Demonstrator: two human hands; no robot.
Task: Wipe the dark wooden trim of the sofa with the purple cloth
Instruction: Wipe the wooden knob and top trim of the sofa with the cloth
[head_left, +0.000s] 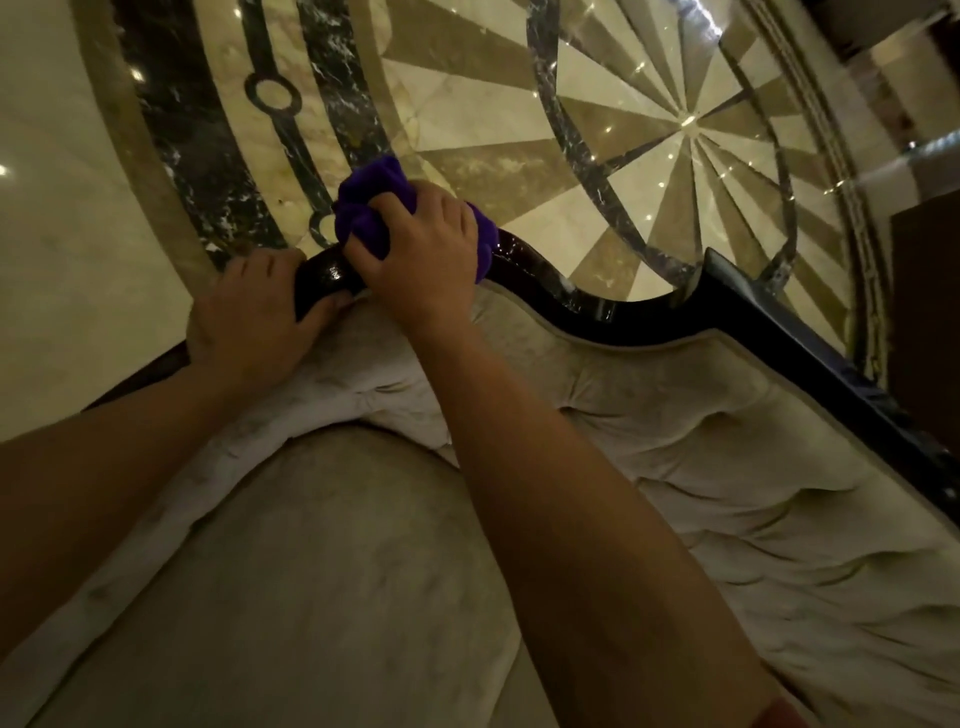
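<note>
Sofa trim, dark glossy carved wood (582, 299), runs along the top of the pale tufted velvet sofa back (701, 441). Near: both forearms reach over the cushion. Left hand (254, 317) grips the crest of the trim, fingers curled over it, bracing. Right hand (415, 249) clutches the bunched purple cloth (363, 202), pressing it onto the trim just beside the left hand. Judgement: wiping is underway at the crest; the long stretch sloping away rightward looks yet to be covered, though sheen alone cannot settle it. Far: polished patterned marble floor (519, 104).
</note>
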